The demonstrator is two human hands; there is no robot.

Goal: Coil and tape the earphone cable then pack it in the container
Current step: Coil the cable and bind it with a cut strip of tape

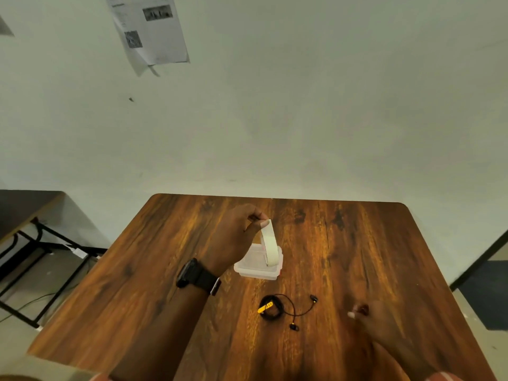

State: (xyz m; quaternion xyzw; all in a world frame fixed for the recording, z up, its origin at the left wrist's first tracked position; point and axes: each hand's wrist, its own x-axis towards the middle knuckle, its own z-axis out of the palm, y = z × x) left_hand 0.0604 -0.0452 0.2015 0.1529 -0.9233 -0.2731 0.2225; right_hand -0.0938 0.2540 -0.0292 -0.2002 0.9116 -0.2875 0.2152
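While the table stays bare at left:
Left hand: raised, pinching a tape strip that hangs over the container.
Earphone cable: coiled on wood, nearer me.
Right hand: low, blurred; grip unclear.

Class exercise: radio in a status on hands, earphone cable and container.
Left hand pinching pale masking tape strip above clear plastic container. Right hand empty, resting on wooden table. Black earphone cable coiled, untaped. Nothing in the way.
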